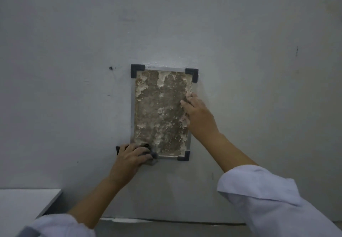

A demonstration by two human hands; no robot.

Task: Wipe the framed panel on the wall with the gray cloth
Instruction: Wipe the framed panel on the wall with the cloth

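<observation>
Wiping step under way, by the look of it: left hand pressing the gray cloth flat against the bottom-left corner of the framed panel, fingers curled and bunched over the cloth, only dark scraps of it peeking out either side. Bracing with the right hand on the panel's right edge about halfway up, fingers lying close together, tips resting on the crusted surface. Hanging on the gray wall at centre view, panel standing upright, long axis running top to bottom, leaning slightly off vertical. Plenty of pale crust showing, so barely started, probably. Calling next for firm strokes upward or across from that corner, steadying the frame throughout.
</observation>
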